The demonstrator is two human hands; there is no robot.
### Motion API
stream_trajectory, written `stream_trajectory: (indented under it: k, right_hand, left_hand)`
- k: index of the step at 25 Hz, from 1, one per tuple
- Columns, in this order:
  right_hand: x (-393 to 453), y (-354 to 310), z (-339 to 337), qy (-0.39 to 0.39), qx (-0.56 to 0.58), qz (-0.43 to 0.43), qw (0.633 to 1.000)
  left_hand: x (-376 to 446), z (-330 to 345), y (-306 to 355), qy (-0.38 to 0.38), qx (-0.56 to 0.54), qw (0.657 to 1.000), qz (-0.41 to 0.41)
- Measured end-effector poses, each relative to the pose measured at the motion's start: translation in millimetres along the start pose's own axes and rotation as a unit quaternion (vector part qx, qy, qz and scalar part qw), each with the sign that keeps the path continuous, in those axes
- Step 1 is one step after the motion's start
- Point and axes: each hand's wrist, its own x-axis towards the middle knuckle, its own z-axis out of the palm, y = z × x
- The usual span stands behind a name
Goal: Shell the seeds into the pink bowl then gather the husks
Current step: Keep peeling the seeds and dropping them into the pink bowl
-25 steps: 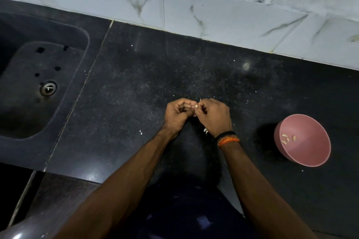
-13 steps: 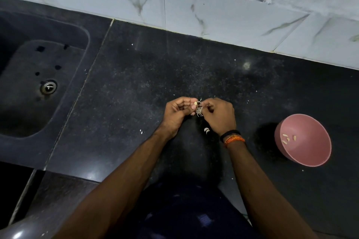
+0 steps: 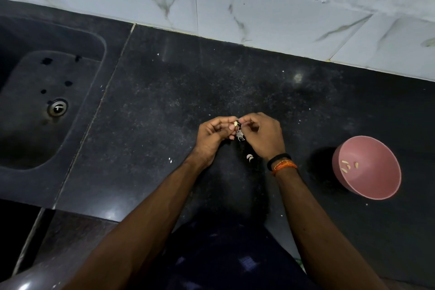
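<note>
Both hands meet over the dark bench (image 3: 164, 106), fingertips touching. The left hand (image 3: 215, 135) has its fingers curled and pinches a small pale seed (image 3: 235, 123) at its fingertips; the seed is too small to tell which way its long axis points. The right hand (image 3: 263, 135) pinches the dark husk (image 3: 239, 134), whose pale scraps hang down from its fingertips. Two pale curved husk pieces (image 3: 250, 158) lie on the bench just below the right hand, beside its wrist. The pink bowl (image 3: 376, 183) stands well to the right of the right hand, with a few shelled kernels (image 3: 347, 165) inside.
</note>
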Motion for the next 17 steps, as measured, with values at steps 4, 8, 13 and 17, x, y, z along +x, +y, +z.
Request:
stream_trajectory:
  k: [4, 8, 13, 17]
  right_hand:
    - [-0.5, -1.2, 0.5, -0.026, -0.004, -0.019, 0.999]
    - [-0.5, -2.4, -3.0, -0.028, -0.043, -0.027, 0.998]
    - [0.3, -6.4, 3.2, -0.017, -0.041, 0.068, 0.997]
    - [0.3, -7.4, 7.2, -0.029, 0.153, 0.199, 0.968]
  left_hand:
    - [0.1, 1.4, 0.8, 0.013, 0.001, 1.0, 0.001]
    - [-0.6, 3.7, 1.0, 0.023, 0.028, 0.999, 0.007]
    - [-0.7, 4.5, -2.4, 0.021, 0.061, 0.998, 0.02]
    - [-0.4, 4.1, -1.1, 0.019, 0.057, 0.998, 0.024]
